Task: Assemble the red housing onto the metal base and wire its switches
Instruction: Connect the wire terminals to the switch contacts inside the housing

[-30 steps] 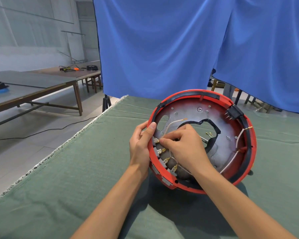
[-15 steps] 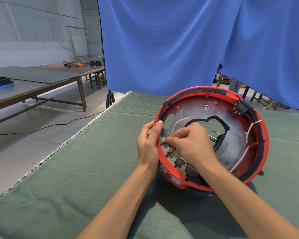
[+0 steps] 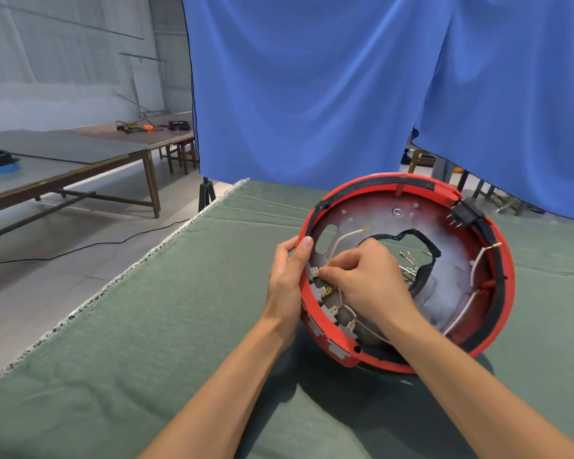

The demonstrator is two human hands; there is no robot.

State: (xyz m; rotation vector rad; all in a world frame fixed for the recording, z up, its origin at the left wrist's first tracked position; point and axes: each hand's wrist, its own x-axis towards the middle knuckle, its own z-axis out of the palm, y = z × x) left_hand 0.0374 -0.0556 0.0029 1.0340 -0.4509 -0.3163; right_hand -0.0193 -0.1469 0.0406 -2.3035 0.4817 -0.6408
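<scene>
The red housing (image 3: 315, 313), ring-shaped and already seated round the metal base (image 3: 451, 293), stands tilted on edge on the green cloth-covered table (image 3: 146, 326), its open inside turned toward the camera. The left hand (image 3: 284, 286) grips the housing's left rim, thumb hooked over the edge to the inside and fingers curled behind it. The right hand (image 3: 368, 279) reaches into the ring with fingers curled, thumb and forefinger pinching a wire terminal (image 3: 322, 272) at the uppermost of the switches (image 3: 327, 293) that line the inner left wall; this hand hides part of the switch row and the base's central cutout. A loose white wire (image 3: 343, 236) arches above the knuckles, and another white wire (image 3: 474, 270) runs along the right inner wall below a black connector block (image 3: 466, 212). Behind hangs a blue curtain (image 3: 312, 87), with long wooden tables (image 3: 80, 160) carrying cables to the left.
</scene>
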